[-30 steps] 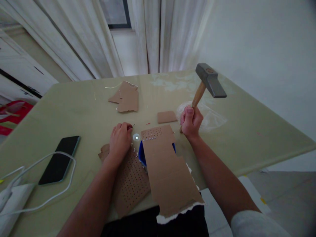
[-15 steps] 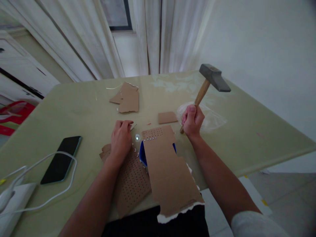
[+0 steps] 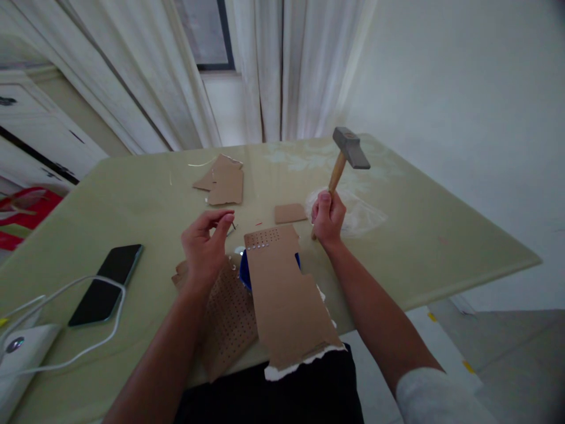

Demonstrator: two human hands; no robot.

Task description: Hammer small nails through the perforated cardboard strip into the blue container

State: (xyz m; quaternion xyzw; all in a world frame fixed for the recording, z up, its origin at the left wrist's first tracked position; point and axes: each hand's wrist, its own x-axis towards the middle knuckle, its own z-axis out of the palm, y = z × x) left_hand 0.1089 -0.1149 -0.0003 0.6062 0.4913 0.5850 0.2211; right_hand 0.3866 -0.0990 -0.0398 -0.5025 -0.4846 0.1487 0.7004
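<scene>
My right hand (image 3: 329, 219) is wrapped around the wooden handle of a hammer (image 3: 351, 147), held upright with its grey metal head at the top. My left hand (image 3: 207, 241) pinches a thin dark nail (image 3: 234, 224) between thumb and forefinger, above the table. Just beyond its fingertips another slim metal piece lies on the table. Between my hands, a torn cardboard sheet (image 3: 286, 300) rests across a blue container (image 3: 245, 271), mostly hidden beneath it. Rows of small holes and a line of whitish dots mark its far end. Below my left forearm lies a second cardboard piece (image 3: 232, 318), full of holes.
Cardboard scraps (image 3: 227, 182) lie farther back, with a small cardboard rectangle (image 3: 290, 213) near the hammer. Clear plastic film (image 3: 364, 215) spreads beyond my right hand. At left are a phone (image 3: 108, 285), a white cable (image 3: 121, 306) and a white power strip (image 3: 29, 359).
My left hand has lifted from the table and turned, now with a nail between its fingertips. The hammer stays in my right hand. The whole view has shifted slightly.
</scene>
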